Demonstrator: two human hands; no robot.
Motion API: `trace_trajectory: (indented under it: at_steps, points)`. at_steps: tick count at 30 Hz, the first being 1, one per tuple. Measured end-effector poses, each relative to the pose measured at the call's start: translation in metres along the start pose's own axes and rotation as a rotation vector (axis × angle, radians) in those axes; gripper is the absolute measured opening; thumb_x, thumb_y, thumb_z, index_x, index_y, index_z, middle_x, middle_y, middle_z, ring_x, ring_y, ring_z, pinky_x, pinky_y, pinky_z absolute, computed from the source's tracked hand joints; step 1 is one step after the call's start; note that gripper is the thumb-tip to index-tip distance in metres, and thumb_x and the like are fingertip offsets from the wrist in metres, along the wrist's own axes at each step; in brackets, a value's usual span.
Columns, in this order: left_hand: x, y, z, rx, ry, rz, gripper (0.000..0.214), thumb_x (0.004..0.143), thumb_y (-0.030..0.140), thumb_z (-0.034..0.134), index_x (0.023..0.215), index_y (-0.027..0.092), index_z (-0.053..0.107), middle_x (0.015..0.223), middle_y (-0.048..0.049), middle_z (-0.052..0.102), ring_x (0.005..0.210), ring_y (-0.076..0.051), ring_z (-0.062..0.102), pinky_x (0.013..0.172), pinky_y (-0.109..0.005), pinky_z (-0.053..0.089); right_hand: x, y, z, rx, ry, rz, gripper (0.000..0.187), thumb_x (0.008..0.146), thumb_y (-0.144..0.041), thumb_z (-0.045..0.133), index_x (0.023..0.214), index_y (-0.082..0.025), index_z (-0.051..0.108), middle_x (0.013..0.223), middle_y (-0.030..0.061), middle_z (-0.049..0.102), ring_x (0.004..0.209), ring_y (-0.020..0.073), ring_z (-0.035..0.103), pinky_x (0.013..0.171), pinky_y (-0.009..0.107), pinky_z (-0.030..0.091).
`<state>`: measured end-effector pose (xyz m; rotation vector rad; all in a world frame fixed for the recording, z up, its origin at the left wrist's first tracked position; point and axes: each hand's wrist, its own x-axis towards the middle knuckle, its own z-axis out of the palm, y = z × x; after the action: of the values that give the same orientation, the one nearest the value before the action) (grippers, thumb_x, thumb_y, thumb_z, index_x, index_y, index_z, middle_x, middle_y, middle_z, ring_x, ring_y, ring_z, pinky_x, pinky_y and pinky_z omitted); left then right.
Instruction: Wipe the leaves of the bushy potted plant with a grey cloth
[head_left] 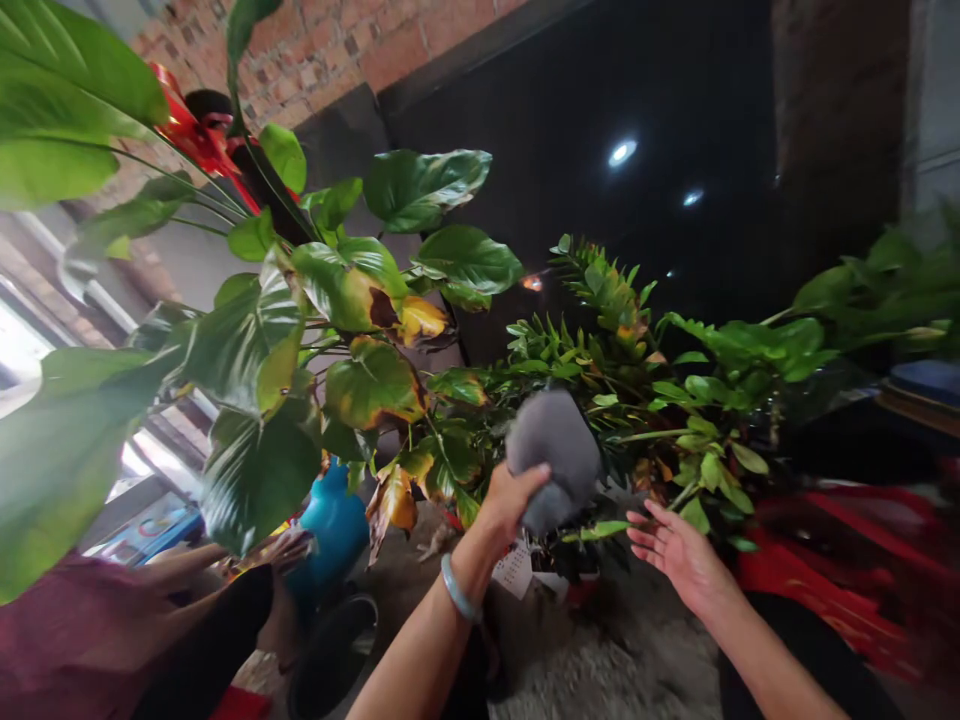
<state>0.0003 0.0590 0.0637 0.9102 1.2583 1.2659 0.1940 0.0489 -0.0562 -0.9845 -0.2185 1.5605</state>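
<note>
My left hand (514,498), with a pale bangle at the wrist, grips a grey cloth (553,450) at its lower left, thumb on top. The cloth looks soft and rounded, slightly blurred, and is held up in front of a plant with small leaves (562,345). My right hand (673,552) is open, fingers spread and palm partly turned up, near a low green leaf (600,530). To the left of the cloth stands a large-leaved plant (375,385), several leaves yellowed and browned at their edges. A white pot (551,582) shows partly below the cloth.
A person in a maroon top (67,640) is at the lower left, beside a blue rounded vessel (334,520) and a black bucket (337,655). Red plastic (832,570) lies at the right. Behind the plants rises a dark glossy panel (570,130). Large leaves (67,450) hang close at left.
</note>
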Motion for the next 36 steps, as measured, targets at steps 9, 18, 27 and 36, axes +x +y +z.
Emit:
trace_trajectory:
  at_steps: [9,18,27,36]
  points:
    - [0.014,0.029,0.033,-0.042,-0.160,0.202,0.043,0.050,0.031,0.085,0.087,0.013,0.072,0.081,-0.0076,0.074,0.072,-0.022,0.066,0.070,-0.033,0.053,-0.002,-0.007,-0.006,0.021,-0.012,-0.026,0.021,0.060,-0.027,0.071,0.078,-0.022,0.062,0.069,0.0043,0.073,0.058,0.0197,0.066,0.060,0.033,0.052]
    - [-0.001,-0.011,0.017,0.448,-0.371,-0.079,0.012,0.054,0.013,0.075,0.065,0.015,0.073,0.062,-0.0019,0.070,0.061,-0.019,0.062,0.060,-0.027,0.048,0.006,0.001,-0.007,0.007,-0.047,-0.004,0.014,0.059,-0.027,0.070,0.068,-0.023,0.060,0.062,0.0025,0.071,0.066,0.0243,0.069,0.062,0.035,0.052]
    - [0.040,0.035,0.054,0.057,-0.052,0.307,0.031,0.056,0.021,0.079,0.085,0.013,0.070,0.082,-0.0065,0.073,0.078,-0.022,0.065,0.077,-0.033,0.051,-0.002,-0.003,-0.002,0.029,0.012,0.007,0.018,0.059,-0.021,0.071,0.075,-0.021,0.062,0.063,0.0026,0.072,0.054,0.0174,0.065,0.057,0.030,0.052]
    - [-0.010,0.010,-0.001,0.401,-0.412,-0.086,0.022,0.050,0.022,0.080,0.070,0.016,0.074,0.069,-0.0033,0.072,0.064,-0.020,0.063,0.062,-0.030,0.051,-0.002,-0.006,-0.008,0.062,0.002,0.034,0.017,0.058,-0.021,0.071,0.074,-0.021,0.064,0.060,0.0034,0.072,0.050,0.0172,0.063,0.049,0.028,0.050]
